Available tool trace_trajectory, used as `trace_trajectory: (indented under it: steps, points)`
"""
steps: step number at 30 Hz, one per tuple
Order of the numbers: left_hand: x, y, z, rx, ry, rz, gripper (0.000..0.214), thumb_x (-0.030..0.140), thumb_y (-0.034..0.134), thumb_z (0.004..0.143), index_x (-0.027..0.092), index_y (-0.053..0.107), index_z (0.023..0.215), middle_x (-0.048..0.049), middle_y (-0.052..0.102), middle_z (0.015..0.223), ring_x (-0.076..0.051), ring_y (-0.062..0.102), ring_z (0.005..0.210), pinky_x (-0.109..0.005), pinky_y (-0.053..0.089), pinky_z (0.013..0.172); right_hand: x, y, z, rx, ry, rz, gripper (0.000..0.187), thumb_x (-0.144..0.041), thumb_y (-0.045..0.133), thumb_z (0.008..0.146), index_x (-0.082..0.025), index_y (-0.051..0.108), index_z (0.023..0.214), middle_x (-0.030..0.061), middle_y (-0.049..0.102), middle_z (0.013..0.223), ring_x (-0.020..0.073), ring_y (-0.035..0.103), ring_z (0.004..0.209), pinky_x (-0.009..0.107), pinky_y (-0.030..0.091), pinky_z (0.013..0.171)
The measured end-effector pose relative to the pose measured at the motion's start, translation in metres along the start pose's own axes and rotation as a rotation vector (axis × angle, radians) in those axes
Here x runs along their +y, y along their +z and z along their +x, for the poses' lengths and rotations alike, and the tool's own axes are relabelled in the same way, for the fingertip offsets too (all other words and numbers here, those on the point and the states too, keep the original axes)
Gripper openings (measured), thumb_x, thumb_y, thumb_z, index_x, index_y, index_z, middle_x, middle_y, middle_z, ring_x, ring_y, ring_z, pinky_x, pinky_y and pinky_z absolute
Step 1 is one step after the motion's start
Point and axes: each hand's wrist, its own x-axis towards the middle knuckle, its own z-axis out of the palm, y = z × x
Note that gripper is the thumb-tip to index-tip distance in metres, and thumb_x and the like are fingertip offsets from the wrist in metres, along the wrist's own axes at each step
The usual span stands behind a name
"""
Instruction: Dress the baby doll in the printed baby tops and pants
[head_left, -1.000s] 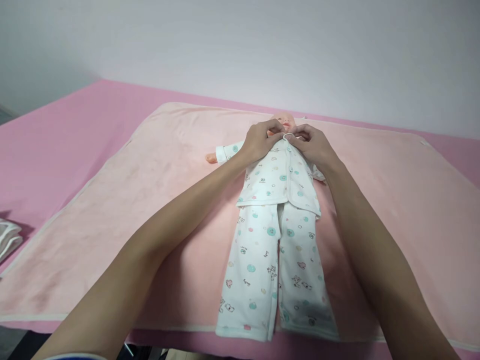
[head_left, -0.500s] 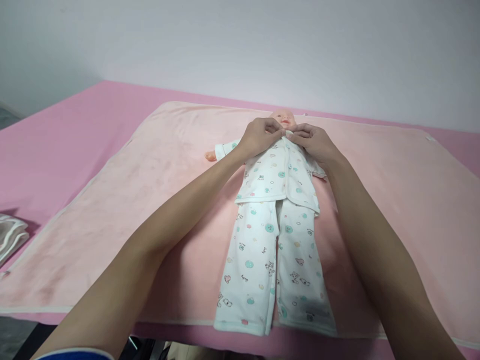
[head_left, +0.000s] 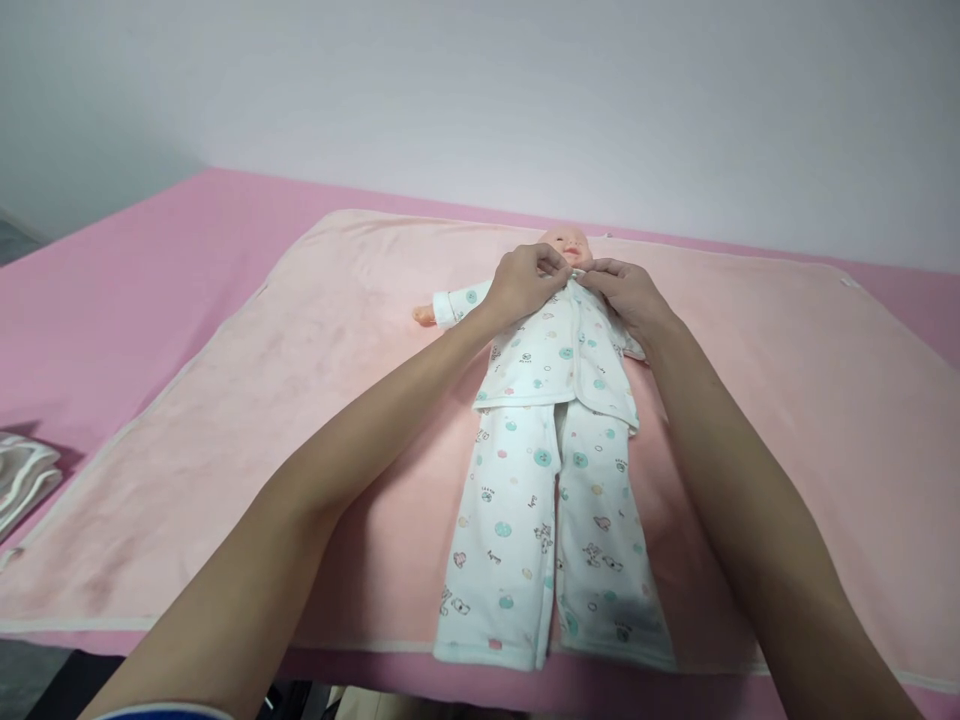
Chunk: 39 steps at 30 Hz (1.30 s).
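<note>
A baby doll (head_left: 568,243) lies on its back, head toward the wall, dressed in a white printed jacket (head_left: 536,355) and matching trousers (head_left: 499,540). At the jacket's neckline, just below the chin, my left hand (head_left: 529,280) pinches the fabric edge. My right hand (head_left: 626,292) pinches the collar from the other side, its fingertips close to those of the left. Whatever fastening lies between the fingers is too small to make out. Down the front, the jacket's two edges meet. One bare doll hand (head_left: 424,316) shows beyond the left sleeve.
Under the doll is a peach blanket (head_left: 360,300) with a pale border, spread over a pink table cover (head_left: 127,280). Folded cloth (head_left: 26,478) lies at the left edge. A pale wall (head_left: 480,110) stands behind the table.
Both hands stay at the neckline with only slight finger shifts. The whole view has moved a little; the doll and clothes otherwise lie the same.
</note>
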Motion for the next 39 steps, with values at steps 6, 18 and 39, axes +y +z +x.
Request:
trace_trajectory:
  steps: [6,18,39]
  points:
    - [0.004,-0.002,-0.003,-0.012,-0.02,-0.04,0.01,0.028,0.07,0.097,0.019,0.075,0.096,-0.0079,0.084,0.11,-0.019,0.075,0.103,-0.033,0.058,0.099,-0.004,-0.002,-0.004,-0.012,0.049,0.055,0.04,-0.036,0.101,0.065,-0.022,0.08,0.096,0.0047,0.082,0.094,0.0252,0.076,0.099,0.046,0.065,0.104]
    - [0.005,-0.004,-0.002,-0.054,-0.12,-0.087,0.017,0.018,0.072,0.092,0.02,0.066,0.108,-0.0059,0.079,0.108,-0.018,0.073,0.099,-0.033,0.055,0.09,-0.007,-0.003,-0.008,-0.052,0.004,-0.006,0.055,-0.049,0.107,0.061,-0.022,0.08,0.101,0.0061,0.084,0.104,0.0253,0.077,0.103,0.045,0.062,0.104]
    - [-0.002,-0.019,0.005,-0.117,-0.294,-0.043,0.048,0.055,0.095,0.075,0.024,0.059,0.076,-0.001,0.062,0.067,-0.02,0.064,0.067,-0.036,0.053,0.069,0.018,0.002,-0.005,0.097,-0.073,-0.238,0.054,-0.063,0.086,0.078,-0.024,0.067,0.11,0.0069,0.077,0.116,0.0224,0.07,0.105,0.036,0.06,0.092]
